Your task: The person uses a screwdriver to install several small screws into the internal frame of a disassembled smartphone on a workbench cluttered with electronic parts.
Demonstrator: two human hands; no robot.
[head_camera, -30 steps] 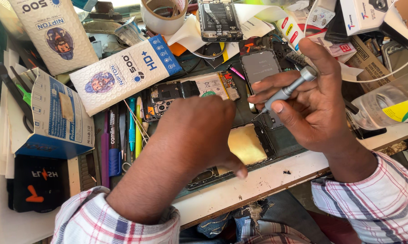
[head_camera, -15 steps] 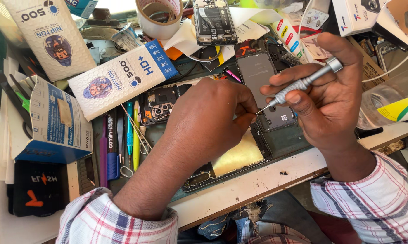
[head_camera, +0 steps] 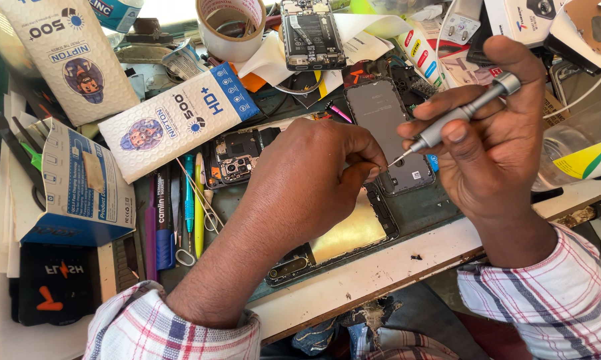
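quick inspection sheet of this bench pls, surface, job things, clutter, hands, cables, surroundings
surface: green work mat on a pale, worn bench edge.
job's things: opened phone lying flat under the left hand, gold-coloured plate showing inside; grey precision screwdriver, tip pointing at the left fingertips.
clutter: white padded packets, blue and white box, tape roll, second open phone, grey back cover, pens and tweezers.
grippers: left hand pinching something too small to tell; right hand gripping the screwdriver.
cables: white cable at the far right.
surroundings: checked sleeves; nothing seen beyond the bench.
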